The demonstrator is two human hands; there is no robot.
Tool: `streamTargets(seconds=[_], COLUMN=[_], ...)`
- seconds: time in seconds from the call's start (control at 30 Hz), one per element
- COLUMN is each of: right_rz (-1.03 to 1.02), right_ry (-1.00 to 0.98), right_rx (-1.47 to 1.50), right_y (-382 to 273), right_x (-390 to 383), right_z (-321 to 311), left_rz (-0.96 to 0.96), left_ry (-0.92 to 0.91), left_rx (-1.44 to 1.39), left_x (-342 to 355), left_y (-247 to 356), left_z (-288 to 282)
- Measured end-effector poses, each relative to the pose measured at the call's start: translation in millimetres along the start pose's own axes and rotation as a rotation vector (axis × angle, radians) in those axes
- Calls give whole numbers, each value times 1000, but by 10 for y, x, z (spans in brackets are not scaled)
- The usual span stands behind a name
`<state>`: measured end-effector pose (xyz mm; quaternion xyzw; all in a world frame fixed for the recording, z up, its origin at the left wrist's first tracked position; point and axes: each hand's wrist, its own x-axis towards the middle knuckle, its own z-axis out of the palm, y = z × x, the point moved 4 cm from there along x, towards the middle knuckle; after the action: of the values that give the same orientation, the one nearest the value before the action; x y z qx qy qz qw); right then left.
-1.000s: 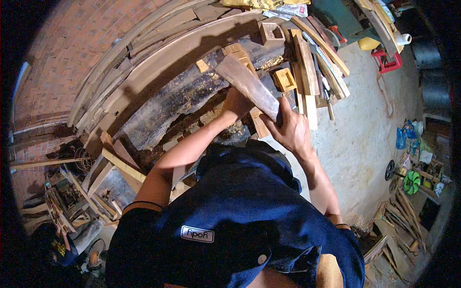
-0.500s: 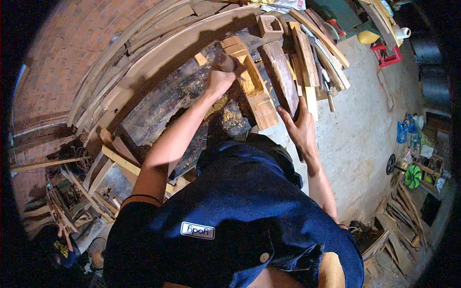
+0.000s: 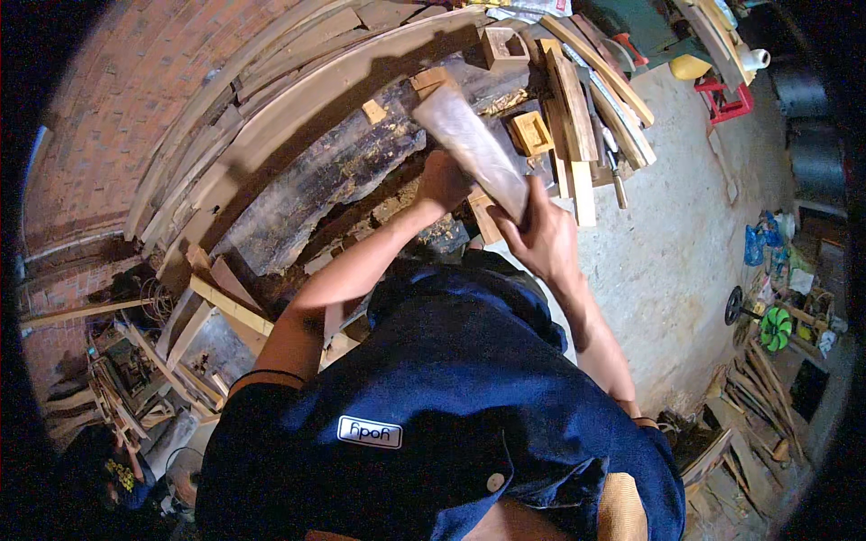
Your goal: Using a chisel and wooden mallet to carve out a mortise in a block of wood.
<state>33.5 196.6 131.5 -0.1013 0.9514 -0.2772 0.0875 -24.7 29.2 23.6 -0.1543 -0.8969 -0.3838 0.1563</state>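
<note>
My right hand (image 3: 550, 239) grips the lower end of a long, pale-brown wooden bar (image 3: 465, 140), blurred and raised diagonally over a light wooden workpiece (image 3: 487, 218). My left hand (image 3: 440, 189) is closed in shadow beneath the bar, over that workpiece; what it holds is hidden. Both ends of the workpiece show from under the bar, lying across a dark, worn bench (image 3: 302, 203) strewn with shavings. A small yellow block with a recess (image 3: 532, 133) lies to the right of the bar, and a loose chip (image 3: 373, 112) to the left.
Curved planks (image 3: 271, 99) line the bench's back. Timber strips (image 3: 573, 113) and a paler hollow block (image 3: 505, 48) lie at back right. Offcuts (image 3: 189, 352) pile at left, beside a person (image 3: 126, 473). A red stool (image 3: 722, 99) and green fan (image 3: 774, 329) stand at right.
Half a second ago the bar was lower and right, uncovering the workpiece and my left hand on a dark handle. It has swung up-left over both, much as a second ago.
</note>
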Motion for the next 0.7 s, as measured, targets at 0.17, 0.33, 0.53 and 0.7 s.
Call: streamTargets(seconds=[0.17, 0.33, 0.53, 0.7], right_rz=[-96, 147, 287, 291], right_ry=[206, 4, 131, 188], right_rx=[246, 111, 339, 334], right_y=[-177, 25, 288, 420], right_x=[-95, 111, -4, -148], right_z=[-155, -2, -82, -3], left_rz=[89, -342, -510, -461], left_ry=[-41, -264, 38, -134], left_rx=[-248, -139, -821, -534], left_x=[32, 362, 626, 441], left_y=[-10, -206, -498, -490], left_z=[-69, -154, -336, -119])
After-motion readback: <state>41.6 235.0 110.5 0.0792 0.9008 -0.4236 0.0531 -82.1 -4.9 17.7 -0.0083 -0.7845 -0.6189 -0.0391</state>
